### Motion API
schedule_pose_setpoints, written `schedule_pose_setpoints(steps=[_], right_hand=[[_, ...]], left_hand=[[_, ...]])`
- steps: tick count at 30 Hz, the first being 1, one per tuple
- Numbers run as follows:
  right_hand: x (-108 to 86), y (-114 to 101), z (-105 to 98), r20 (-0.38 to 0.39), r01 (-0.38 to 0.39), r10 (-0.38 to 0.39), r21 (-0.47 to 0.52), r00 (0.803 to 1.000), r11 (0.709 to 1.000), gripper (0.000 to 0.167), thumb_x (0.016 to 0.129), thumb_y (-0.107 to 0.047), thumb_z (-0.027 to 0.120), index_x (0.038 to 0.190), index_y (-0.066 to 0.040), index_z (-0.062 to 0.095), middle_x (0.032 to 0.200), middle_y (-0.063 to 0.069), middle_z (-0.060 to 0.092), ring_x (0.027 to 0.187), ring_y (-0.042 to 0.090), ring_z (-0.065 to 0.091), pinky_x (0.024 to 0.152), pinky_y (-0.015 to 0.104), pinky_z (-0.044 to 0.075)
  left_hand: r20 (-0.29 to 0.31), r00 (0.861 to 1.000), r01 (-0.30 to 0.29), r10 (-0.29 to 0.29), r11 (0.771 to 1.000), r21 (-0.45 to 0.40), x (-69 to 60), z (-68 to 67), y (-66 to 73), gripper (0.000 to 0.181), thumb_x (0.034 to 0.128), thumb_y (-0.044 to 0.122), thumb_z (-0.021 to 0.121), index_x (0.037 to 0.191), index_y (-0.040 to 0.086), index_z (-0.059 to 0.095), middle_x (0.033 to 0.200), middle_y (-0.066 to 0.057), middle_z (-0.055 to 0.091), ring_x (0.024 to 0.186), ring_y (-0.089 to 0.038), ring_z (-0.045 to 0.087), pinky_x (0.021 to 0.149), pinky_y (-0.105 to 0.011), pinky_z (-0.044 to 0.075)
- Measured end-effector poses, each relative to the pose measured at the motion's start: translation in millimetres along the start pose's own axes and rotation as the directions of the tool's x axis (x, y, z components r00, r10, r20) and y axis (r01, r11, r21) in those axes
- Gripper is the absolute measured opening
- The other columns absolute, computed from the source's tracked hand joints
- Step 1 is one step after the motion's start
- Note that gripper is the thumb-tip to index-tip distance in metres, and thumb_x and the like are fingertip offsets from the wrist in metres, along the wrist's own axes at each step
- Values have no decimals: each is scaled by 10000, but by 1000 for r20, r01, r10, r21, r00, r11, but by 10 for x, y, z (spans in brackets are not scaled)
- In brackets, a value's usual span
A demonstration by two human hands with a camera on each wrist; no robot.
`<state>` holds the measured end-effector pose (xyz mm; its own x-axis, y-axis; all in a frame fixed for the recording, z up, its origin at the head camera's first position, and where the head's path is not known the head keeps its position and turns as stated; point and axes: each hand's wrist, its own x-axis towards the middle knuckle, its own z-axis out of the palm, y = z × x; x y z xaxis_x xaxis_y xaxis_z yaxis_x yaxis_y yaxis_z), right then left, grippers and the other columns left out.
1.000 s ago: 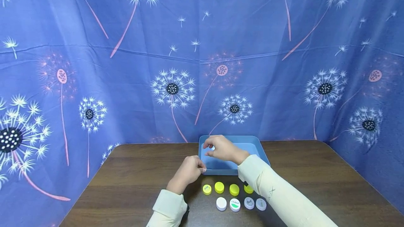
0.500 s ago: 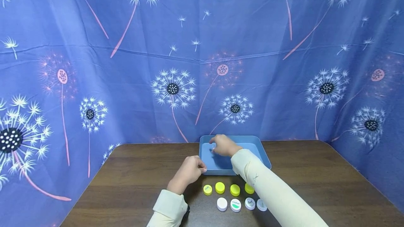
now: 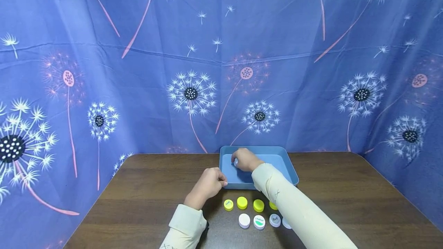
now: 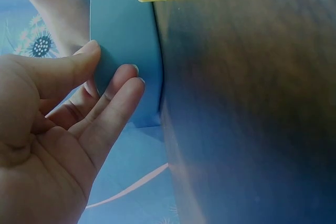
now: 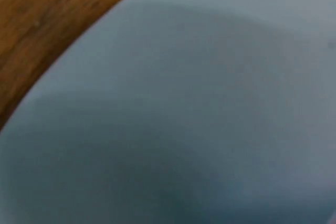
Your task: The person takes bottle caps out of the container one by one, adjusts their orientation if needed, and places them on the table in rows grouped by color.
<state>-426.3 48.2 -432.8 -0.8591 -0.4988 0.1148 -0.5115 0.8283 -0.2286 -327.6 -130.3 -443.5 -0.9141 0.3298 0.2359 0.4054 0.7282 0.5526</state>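
Note:
In the head view, a shallow blue tray stands at the table's back edge. My left hand is at its front left corner. Up close in the left wrist view, that hand's thumb and fingers pinch the tray's rim. My right hand is down inside the tray, fingers curled round a small whitish cap, mostly hidden by the hand. The right wrist view has only the blurred tray surface and some wood.
Before the tray lies a row of yellow caps. Nearer still is a row of white caps, its right end partly covered by the right sleeve. A blue dandelion-print cloth hangs behind the wooden table.
My right hand has turned and lowered into the tray, its fingers now more curled with the whitish cap at them. The left hand stays at the tray's corner. The head view has tilted slightly down.

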Motion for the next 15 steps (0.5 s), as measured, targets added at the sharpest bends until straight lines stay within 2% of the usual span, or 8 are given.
schedule_pose_setpoints(steps=[8, 15], right_hand=[[9, 5, -1, 10, -6, 6, 4, 1000, 1000, 200, 843, 51, 656, 937, -94, 756, 999, 86, 705, 1015, 255, 626, 881, 408, 510], [-21, -26, -33, 14, -38, 38, 33, 999, 999, 213, 854, 52, 631, 946, -99, 749, 1004, 82, 713, 846, 186, 589, 766, 364, 510]], left_hand=[[9, 1000, 18, -18, 1000, -12, -1, -9, 10, 116, 879, 59, 740, 770, 88, 763, 774, 64, 584, 725, -89, 530, 666, -263, 489], [7, 1000, 20, -20, 1000, -4, 0, 11, 0, 121, 878, 70, 745, 763, 101, 762, 773, 72, 588, 731, -84, 536, 679, -267, 492]])
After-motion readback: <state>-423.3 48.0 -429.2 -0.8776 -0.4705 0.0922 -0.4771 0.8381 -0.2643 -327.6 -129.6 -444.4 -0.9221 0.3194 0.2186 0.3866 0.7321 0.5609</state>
